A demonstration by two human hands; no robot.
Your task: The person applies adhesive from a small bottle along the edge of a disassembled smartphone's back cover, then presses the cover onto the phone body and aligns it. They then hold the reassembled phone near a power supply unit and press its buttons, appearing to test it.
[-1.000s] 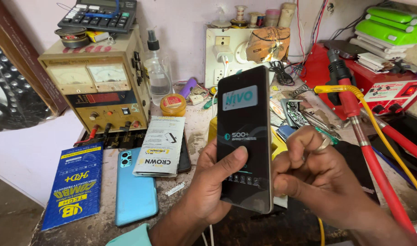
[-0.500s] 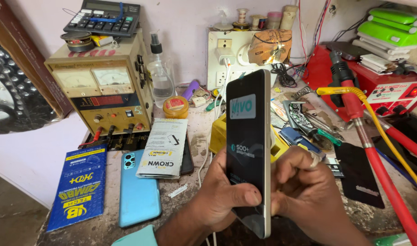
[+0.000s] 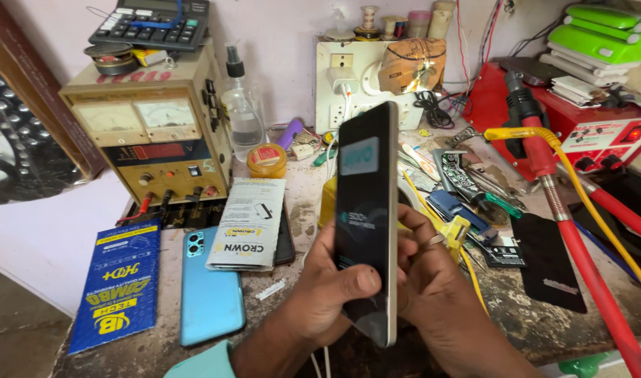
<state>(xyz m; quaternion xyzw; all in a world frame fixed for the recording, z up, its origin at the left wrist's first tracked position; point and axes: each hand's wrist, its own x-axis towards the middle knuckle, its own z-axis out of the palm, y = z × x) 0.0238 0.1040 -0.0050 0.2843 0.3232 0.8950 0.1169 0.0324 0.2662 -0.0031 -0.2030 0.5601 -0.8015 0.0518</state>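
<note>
A black smartphone [image 3: 366, 210] with a pale metal edge stands upright above the workbench, turned so its screen faces left and its side edge faces me. My left hand [image 3: 327, 287] grips it from the left, thumb pressed on the lower screen. My right hand [image 3: 432, 280], with a ring on one finger, holds the phone's back and right edge. Stickers cover parts of the screen.
A light blue phone [image 3: 210, 287] lies face down beside a blue packet [image 3: 121, 283] and a grey packet [image 3: 249, 222]. A beige power supply [image 3: 149, 136] stands at back left, a spray bottle [image 3: 242, 115] beside it. Red tools and hoses [image 3: 579, 231] crowd the right; a black sheet [image 3: 548, 262] lies there.
The phone has rotated in my hands from facing me to nearly edge-on. My right hand has shifted behind it.
</note>
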